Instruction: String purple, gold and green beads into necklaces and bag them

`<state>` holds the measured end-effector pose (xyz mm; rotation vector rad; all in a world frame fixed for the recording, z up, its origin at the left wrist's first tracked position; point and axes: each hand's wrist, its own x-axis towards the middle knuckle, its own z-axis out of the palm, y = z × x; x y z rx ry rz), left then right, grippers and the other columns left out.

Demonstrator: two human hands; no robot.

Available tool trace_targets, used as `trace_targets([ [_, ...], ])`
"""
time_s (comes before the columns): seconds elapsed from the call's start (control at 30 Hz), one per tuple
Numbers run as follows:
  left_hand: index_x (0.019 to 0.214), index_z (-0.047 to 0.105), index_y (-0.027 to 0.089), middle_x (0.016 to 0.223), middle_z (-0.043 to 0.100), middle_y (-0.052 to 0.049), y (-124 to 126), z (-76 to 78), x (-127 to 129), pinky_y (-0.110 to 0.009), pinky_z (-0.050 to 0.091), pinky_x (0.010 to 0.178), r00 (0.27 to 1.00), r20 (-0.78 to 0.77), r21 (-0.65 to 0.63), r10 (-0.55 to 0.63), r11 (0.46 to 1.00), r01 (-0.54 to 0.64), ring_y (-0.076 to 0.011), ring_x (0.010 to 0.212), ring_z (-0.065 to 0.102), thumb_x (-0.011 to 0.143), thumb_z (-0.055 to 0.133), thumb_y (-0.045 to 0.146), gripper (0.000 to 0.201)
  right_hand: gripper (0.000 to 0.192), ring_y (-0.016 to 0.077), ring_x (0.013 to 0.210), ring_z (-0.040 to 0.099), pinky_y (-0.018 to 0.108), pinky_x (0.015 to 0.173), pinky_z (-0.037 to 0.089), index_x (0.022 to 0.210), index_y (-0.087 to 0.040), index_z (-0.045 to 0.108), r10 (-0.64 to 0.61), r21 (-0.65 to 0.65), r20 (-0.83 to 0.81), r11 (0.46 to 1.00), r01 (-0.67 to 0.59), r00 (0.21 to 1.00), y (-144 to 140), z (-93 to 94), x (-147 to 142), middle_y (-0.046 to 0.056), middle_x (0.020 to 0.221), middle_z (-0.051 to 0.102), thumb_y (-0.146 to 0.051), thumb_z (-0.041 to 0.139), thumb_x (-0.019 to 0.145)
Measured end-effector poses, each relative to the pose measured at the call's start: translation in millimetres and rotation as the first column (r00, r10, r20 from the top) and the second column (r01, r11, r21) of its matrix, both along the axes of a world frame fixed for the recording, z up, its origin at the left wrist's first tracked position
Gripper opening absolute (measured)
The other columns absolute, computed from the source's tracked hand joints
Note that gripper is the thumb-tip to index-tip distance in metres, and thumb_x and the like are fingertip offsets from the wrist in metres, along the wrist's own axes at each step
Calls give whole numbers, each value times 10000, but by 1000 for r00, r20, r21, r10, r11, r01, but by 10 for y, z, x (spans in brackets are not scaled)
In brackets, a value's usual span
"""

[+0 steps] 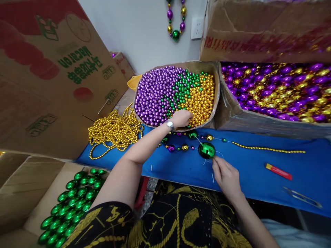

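My left hand (182,119), with a watch on the wrist, reaches into a box (217,93) of small beads. Its fingers are curled at the near edge of the gold beads (203,100); whatever they pinch is hidden. Over the blue table cover, my right hand (227,175) has its fingertips closed at the lower edge of a large shiny green bead (207,150). Thin thread loops out beside that bead. Behind it lies a strung bead strand (184,147) of purple, gold and green, ending at the right in a thin gold bead chain (269,148).
Gold bead necklaces (116,129) are heaped at the left. A red and yellow cutter (278,171) and metal thread snips (302,197) lie at the right. A carton of purple and gold beads (281,91) stands behind; green beads (74,199) fill one at lower left.
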<state>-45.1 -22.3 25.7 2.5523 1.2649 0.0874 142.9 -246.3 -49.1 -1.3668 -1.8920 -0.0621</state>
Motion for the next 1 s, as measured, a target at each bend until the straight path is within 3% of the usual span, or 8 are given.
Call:
trace_targets([
  [0.07,1029,685,142,1019,704,-107,-118,17,-106,-300,509,769,887,437,-226,152,973,-56,-186,895,659,848,573,175,215,117,144,703,683,250,677,510,1008,-170,605,-14,0,-15,1000,14,1000,2,23,16,36,826,711,-153,507,945],
  [0.13,1058,657,149,988,697,-82,-319,22,-185,-267,518,704,570,717,-520,401,853,53,-131,783,647,859,595,253,233,118,143,716,688,246,685,512,1010,-171,607,-23,13,-34,1000,24,999,11,49,20,37,836,714,-152,512,943],
  [0.23,1018,647,153,899,697,-58,-658,-7,-238,-233,519,641,227,681,-728,696,614,304,-96,698,633,816,666,285,242,122,138,707,686,241,688,511,1016,-168,613,-10,27,-42,1000,11,999,30,81,1,35,836,716,-146,521,938],
  [0.33,976,655,144,871,706,-62,-874,-54,-252,-224,529,622,116,602,-759,790,522,390,-97,688,641,763,732,273,261,128,144,703,687,249,701,514,1024,-156,620,18,51,-5,999,-18,1000,45,84,-37,42,835,720,-146,530,933],
  [0.6,974,681,131,838,669,-42,-967,-92,-293,-209,523,599,128,624,-751,771,546,371,-96,701,631,747,771,321,309,142,153,733,693,255,716,516,1027,-147,629,10,61,50,998,-13,999,44,56,-68,54,857,731,-160,514,945],
  [0.73,965,693,149,841,639,-22,-1011,-87,-303,-210,512,616,205,712,-700,672,656,281,-88,716,606,767,757,335,280,156,151,715,682,256,716,507,1048,-149,629,-16,63,123,998,8,992,28,30,-23,52,846,726,-167,510,948],
  [0.83,989,680,157,884,653,-27,-1119,-166,-259,-206,495,633,311,772,-627,554,744,231,-82,724,588,750,776,315,302,178,156,713,675,266,733,500,1072,-156,622,-34,53,184,998,25,982,17,-124,-2,51,828,718,-179,491,954],
  [1.0,941,678,130,817,683,-43,-1389,-541,-105,-234,487,671,443,758,-611,478,758,227,-100,704,606,767,759,373,309,250,162,551,624,260,523,442,949,-153,607,-63,-128,135,989,80,989,-18,-596,11,33,625,650,-246,377,984],
])
